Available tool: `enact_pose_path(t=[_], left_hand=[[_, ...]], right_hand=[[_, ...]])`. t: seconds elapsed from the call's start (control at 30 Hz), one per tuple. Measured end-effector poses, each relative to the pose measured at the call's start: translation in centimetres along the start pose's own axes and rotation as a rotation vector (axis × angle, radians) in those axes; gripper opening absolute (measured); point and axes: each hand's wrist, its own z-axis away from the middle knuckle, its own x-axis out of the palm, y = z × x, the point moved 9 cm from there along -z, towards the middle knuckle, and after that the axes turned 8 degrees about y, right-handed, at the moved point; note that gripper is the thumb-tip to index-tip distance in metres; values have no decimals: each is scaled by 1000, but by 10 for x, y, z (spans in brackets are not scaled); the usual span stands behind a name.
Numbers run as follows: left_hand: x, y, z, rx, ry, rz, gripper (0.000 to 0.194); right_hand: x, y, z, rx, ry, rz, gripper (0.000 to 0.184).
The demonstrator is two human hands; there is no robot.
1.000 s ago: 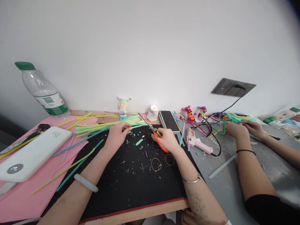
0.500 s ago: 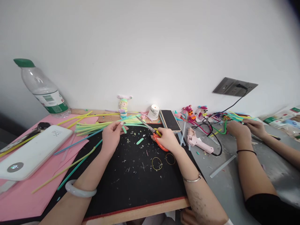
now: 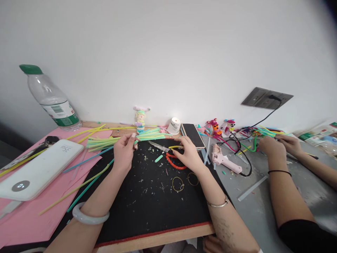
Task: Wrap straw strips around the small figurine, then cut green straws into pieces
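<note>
Since the earlier frame, the scissors [image 3: 174, 166] have dropped toward the black mat [image 3: 158, 218], blades pointing far left, and the right hand [image 3: 189, 153] has loosened, its fingers apart over the handles. The left hand [image 3: 123, 153] pinches a small green piece [image 3: 136, 142] between its fingertips, right of the pale green stems [image 3: 101, 143]. A green scrap [image 3: 159, 158] lies just near of the blades.

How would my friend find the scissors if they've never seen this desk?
Find the big black mat with a red front edge. Near its back, the person's right hand touches the scissors. Only they have grey blades and a red-orange handle loop; the thin yellowish rings nearer that edge have no blades.
</note>
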Motion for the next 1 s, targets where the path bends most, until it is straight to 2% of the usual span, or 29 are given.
enact_pose_path(t=[0.07,0.13,0.2,0.27,0.37,0.47,0.53,0.67,0.77,0.9,0.93,1.0], left_hand=[[14,-1,8,-27,-127,-38,21],[29,-3,19,-54,-270,-113,21],[42,-6,32,-80,-414,-196,22],[51,-7,42,-86,-531,-263,23],[57,-7,50,-73,-606,-313,23],[57,-9,50,-70,-614,-335,24],[53,-12,45,-71,-575,-351,24],[31,-13,24,6,-353,-466,28],[27,-8,19,137,-321,-619,24],[37,24,28,521,-302,-710,16],[39,30,31,578,-292,-693,15],[42,32,35,544,-312,-626,17]], right_hand=[[-16,-12,-2,-55,141,36,46],[-22,-21,-2,-102,192,96,49],[-15,-26,-2,-141,141,105,41],[-2,-28,1,-168,25,35,27],[14,-32,6,-158,-124,-100,19],[21,-35,8,-132,-195,-147,17],[21,-34,8,-98,-190,-144,17],[14,-15,3,50,-94,-124,17],[11,-2,2,141,-63,-146,16],[15,8,4,256,-86,-246,17],[17,8,5,281,-93,-290,16],[22,8,7,330,-116,-403,16]])
